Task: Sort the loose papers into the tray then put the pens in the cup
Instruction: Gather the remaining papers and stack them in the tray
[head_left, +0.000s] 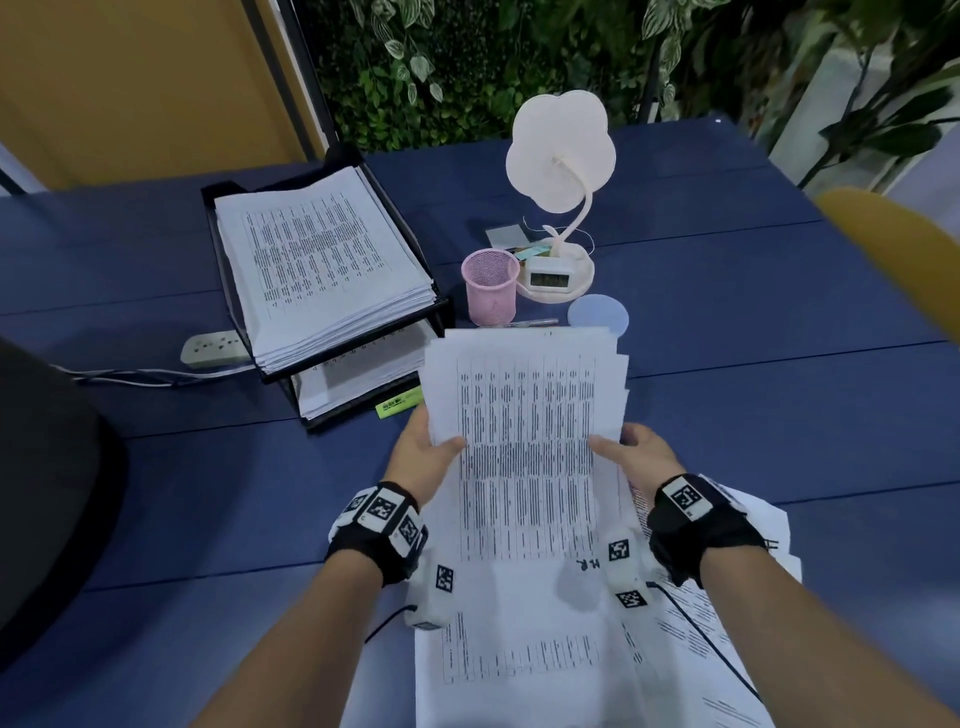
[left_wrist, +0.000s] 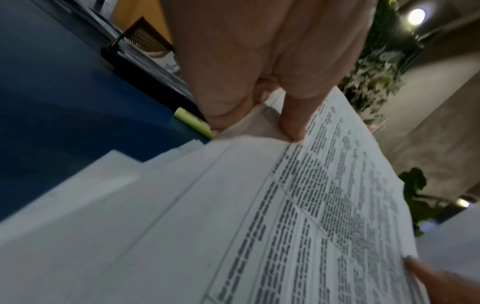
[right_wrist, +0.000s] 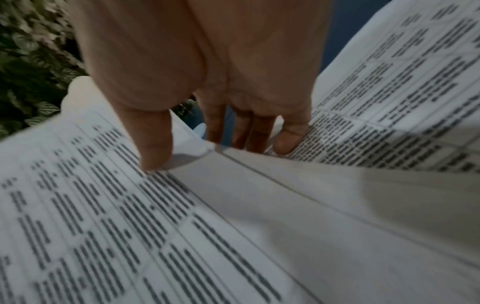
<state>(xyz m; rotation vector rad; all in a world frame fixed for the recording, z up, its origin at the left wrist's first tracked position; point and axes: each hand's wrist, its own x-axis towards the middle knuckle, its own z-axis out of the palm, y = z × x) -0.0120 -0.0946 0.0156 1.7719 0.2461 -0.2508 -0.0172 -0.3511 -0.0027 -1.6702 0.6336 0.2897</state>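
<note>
A sheaf of printed papers (head_left: 524, 415) is lifted off the blue table, gripped at both sides. My left hand (head_left: 426, 447) pinches its left edge with the thumb on top (left_wrist: 291, 125). My right hand (head_left: 634, 449) pinches its right edge, thumb on top (right_wrist: 155, 148) and fingers beneath. More loose papers (head_left: 519, 649) lie under my wrists. The black two-tier tray (head_left: 441, 306) at the back left holds a paper stack (head_left: 317, 265) on top. A pink mesh cup (head_left: 491, 286) stands right of it. One pen (head_left: 530, 322) lies behind the sheaf, and a green highlighter (head_left: 397, 404) lies by the tray.
A white flower-shaped lamp (head_left: 558, 156) with a small clock (head_left: 550, 278) stands behind the cup, a round pale coaster (head_left: 597, 314) beside it. A power strip (head_left: 215, 348) and its cable lie left of the tray. A dark chair back (head_left: 47, 493) is at the left, a yellow one (head_left: 898, 249) at the right.
</note>
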